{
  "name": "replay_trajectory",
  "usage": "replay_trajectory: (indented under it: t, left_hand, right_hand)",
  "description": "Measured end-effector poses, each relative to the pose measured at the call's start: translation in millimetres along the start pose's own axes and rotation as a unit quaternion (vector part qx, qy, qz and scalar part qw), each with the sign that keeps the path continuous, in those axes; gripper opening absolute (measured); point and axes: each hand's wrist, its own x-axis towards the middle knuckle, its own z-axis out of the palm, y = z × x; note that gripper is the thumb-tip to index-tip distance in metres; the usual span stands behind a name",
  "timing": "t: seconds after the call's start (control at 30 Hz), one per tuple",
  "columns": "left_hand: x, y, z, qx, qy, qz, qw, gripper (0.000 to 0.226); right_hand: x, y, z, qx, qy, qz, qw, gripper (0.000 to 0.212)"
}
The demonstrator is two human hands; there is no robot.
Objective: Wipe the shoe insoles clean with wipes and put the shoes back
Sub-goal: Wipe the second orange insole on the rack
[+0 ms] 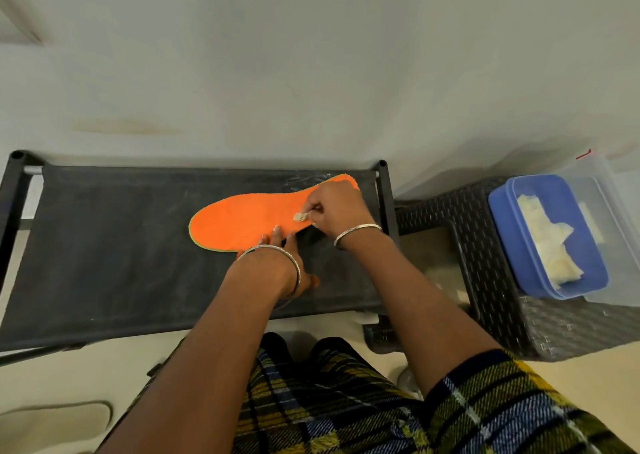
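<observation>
Forearms (221, 332) reach over the black surface (121, 245); left hand (287, 256) presses the orange insole (242, 221) with straight fingers (277, 233), right hand (339, 207) pinches a wipe (300, 216) against it.

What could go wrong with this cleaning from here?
The left hand presses only the near edge of the insole, so hard strokes might slide it on the black rack. The wipe pinched in the right hand is a small wad, so the toe end may get missed.
</observation>
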Motion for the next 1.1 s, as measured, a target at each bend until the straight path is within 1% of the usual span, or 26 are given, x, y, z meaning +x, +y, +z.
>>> replay_trajectory:
  t: [0.1, 0.17, 0.23, 0.33, 0.4, 0.47, 0.5, 0.57, 0.67, 0.73, 0.8, 0.9, 0.97, 1.03, 1.1]
  left_hand:
    - [-2.8, -3.2, -2.5, 0.010, -0.003, 0.004, 1.000, 0.095]
    - [-5.0, -2.8, -3.5, 0.016, -0.003, 0.005, 1.000, 0.094]
    - [-6.7, -1.1, -4.0, 0.020, -0.003, 0.002, 1.000, 0.093]
    - [-4.4, 0.6, -1.7, 0.014, -0.001, -0.004, 1.000, 0.093]
    - [-2.7, 0.9, 0.5, -0.004, 0.003, -0.004, 1.000, 0.094]
    - [-2.3, 1.0, 1.0, -0.009, 0.005, -0.004, 1.000, 0.094]
    - [-2.9, 0.8, 0.4, -0.004, 0.004, -0.003, 1.000, 0.094]
    - [-4.2, 0.4, -1.7, 0.005, -0.002, -0.001, 1.000, 0.094]
    - [-8.4, -1.6, -4.6, 0.007, -0.010, 0.003, 1.000, 0.093]
    - [-9.9, -2.1, -5.8, 0.005, -0.011, 0.007, 1.000, 0.092]
    - [-9.4, -2.1, -6.1, 0.003, -0.010, 0.007, 1.000, 0.092]
    - [-5.9, -0.1, -4.6, -0.007, -0.010, 0.004, 1.000, 0.093]
    - [-5.2, 0.7, -3.7, -0.016, -0.007, 0.002, 1.000, 0.094]
    - [-5.0, 0.2, -3.7, -0.022, -0.009, 0.003, 1.000, 0.094]
    - [-6.2, -0.9, -4.8, -0.012, -0.010, 0.006, 1.000, 0.093]
  right_hand:
    - [-2.9, 32.7, -14.4, 0.012, 0.057, 0.081, 0.995, 0.017]
    - [-6.4, 41.7, -17.1, 0.001, 0.083, 0.108, 0.991, 0.018]
    - [-4.2, 33.1, -13.9, -0.017, 0.062, 0.094, 0.993, 0.021]
    - [1.2, 4.1, -0.9, -0.009, 0.020, 0.037, 0.999, 0.020]
    - [1.2, -12.6, 5.6, -0.022, 0.000, -0.008, 1.000, 0.022]
    - [-0.5, -16.7, 7.8, -0.047, -0.006, -0.041, 0.998, 0.024]
    - [0.4, -12.6, 5.7, -0.045, -0.013, -0.040, 0.998, 0.024]
    - [1.3, 5.0, -3.2, -0.044, -0.023, -0.005, 0.999, 0.021]
    - [-2.0, 38.9, -18.6, -0.032, 0.027, 0.085, 0.995, 0.014]
    - [-4.5, 45.4, -20.6, -0.023, 0.051, 0.111, 0.992, 0.013]
    - [-0.5, 32.8, -16.8, -0.023, 0.032, 0.086, 0.995, 0.014]
    - [8.1, -2.6, -4.0, -0.034, -0.009, 0.014, 0.999, 0.017]
    - [9.8, -21.1, 3.2, -0.043, -0.018, -0.025, 0.999, 0.019]
    - [9.7, -21.1, 3.6, -0.035, -0.024, -0.030, 0.999, 0.018]
    - [8.5, -5.1, -5.9, -0.014, -0.021, 0.004, 1.000, 0.012]
